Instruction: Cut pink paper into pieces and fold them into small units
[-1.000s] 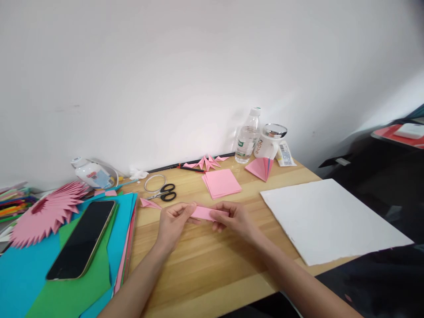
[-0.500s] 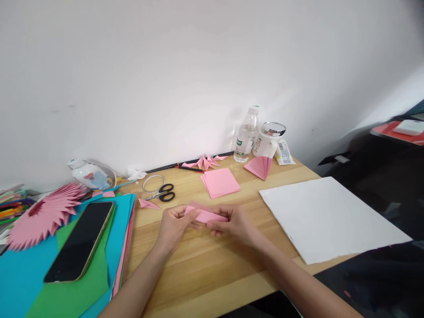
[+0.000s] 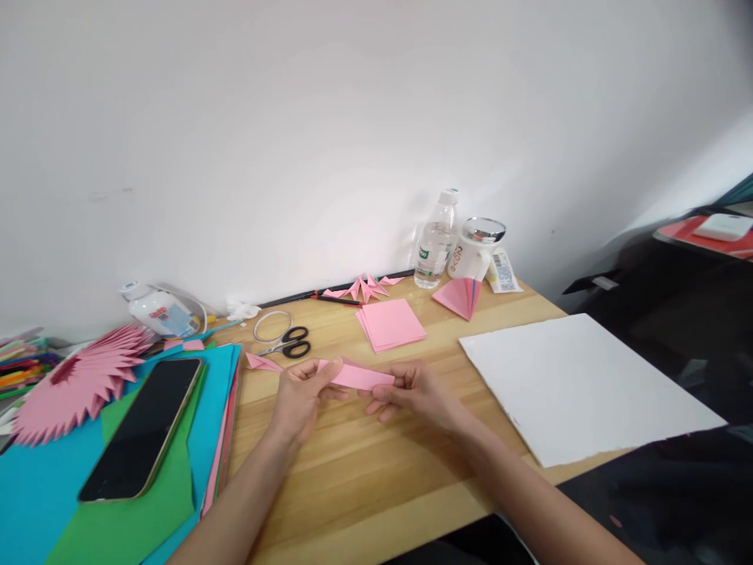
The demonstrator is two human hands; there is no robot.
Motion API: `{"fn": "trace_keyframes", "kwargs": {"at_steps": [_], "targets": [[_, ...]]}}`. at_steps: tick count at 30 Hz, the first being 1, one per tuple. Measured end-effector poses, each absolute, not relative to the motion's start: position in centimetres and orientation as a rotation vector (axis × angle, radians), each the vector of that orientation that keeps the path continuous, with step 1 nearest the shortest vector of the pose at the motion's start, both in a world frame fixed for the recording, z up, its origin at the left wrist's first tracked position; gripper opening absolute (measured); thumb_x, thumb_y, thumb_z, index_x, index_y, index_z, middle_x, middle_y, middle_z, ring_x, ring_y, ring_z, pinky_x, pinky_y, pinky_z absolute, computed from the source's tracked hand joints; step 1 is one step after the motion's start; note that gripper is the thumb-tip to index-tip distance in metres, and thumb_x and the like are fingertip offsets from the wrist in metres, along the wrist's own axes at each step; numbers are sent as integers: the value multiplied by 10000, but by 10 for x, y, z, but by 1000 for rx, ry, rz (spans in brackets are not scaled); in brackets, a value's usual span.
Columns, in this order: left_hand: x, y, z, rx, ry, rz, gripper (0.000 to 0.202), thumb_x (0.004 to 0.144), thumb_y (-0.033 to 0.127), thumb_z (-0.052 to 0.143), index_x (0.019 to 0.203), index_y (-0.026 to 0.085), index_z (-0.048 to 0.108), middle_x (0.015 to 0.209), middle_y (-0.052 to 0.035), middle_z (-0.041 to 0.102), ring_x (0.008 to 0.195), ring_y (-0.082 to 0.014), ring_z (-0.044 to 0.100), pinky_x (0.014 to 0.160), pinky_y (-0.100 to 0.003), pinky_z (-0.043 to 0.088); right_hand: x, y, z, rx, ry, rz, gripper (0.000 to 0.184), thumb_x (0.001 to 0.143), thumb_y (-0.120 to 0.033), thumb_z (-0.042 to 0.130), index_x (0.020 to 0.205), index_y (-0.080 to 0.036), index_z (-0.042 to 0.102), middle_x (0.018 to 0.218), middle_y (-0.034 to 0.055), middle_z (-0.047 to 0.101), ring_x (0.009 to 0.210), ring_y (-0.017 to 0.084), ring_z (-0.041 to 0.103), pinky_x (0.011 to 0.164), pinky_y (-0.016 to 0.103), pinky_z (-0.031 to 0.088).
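Note:
Between my two hands, just above the wooden table (image 3: 347, 479), is a folded strip of pink paper (image 3: 360, 377). My left hand (image 3: 303, 395) pinches its left end, thumb on the front face. At the right end, my right hand (image 3: 412, 395) grips the paper between thumb and fingers. A stack of square pink paper (image 3: 393, 324) lies just beyond the hands. To the left, a small folded pink piece (image 3: 263, 362) rests near scissors with black handles (image 3: 292, 343). Several pointed pink folded pieces (image 3: 368, 289) lie along the wall.
A white board (image 3: 588, 388) lies at right. A water bottle (image 3: 436, 239), a mug (image 3: 478, 249) and a folded pink fan shape (image 3: 459, 298) stand or lie at the back. On the left are coloured sheets (image 3: 41, 479), a phone (image 3: 141, 430) and a spiky pink paper ring (image 3: 88, 384).
Both hands have shifted slightly left with the pink paper. My left thumb has moved toward its left end, and more of the strip's front face shows.

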State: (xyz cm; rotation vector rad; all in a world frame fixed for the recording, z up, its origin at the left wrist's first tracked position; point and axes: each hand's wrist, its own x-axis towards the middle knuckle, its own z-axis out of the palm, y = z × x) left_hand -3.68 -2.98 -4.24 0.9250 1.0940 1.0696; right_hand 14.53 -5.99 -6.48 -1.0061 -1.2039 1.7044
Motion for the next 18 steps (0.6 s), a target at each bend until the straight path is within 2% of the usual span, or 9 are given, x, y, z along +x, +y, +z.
{"fn": "trace_keyframes", "kwargs": {"at_steps": [6, 11, 15, 18], "targets": [[-41, -25, -45, 889, 1121, 1130, 261, 503, 309, 827, 603, 109, 692, 590, -20, 675, 491, -98, 592, 468, -178, 515, 146, -59, -62, -1035, -1135, 1678, 404, 646, -485, 721, 834, -131, 673, 855, 89, 722, 673, 185, 690, 592, 281, 562], [-41, -25, -44, 862, 1088, 1157, 284, 500, 302, 829, 669, 109, 708, 659, -38, 697, 573, -128, 624, 501, -203, 536, 147, -57, -64, -1095, -1118, 1617, 420, 669, -534, 680, 779, -129, 672, 778, 74, 716, 631, 171, 683, 599, 281, 558], [-40, -25, -45, 872, 1049, 1173, 286, 512, 306, 824, 694, 114, 716, 670, -46, 704, 597, -143, 633, 520, -219, 542, 147, -57, -66, -1073, -1170, 1591, 407, 675, -516, 685, 814, -134, 673, 764, 63, 713, 678, 167, 678, 659, 287, 547], [-39, -26, -47, 938, 1042, 1121, 250, 537, 297, 813, 679, 113, 720, 665, -46, 708, 568, -128, 625, 521, -207, 534, 146, -59, -65, -1072, -1233, 1608, 410, 684, -512, 681, 855, -139, 670, 759, 47, 707, 665, 152, 667, 645, 268, 531]]}}
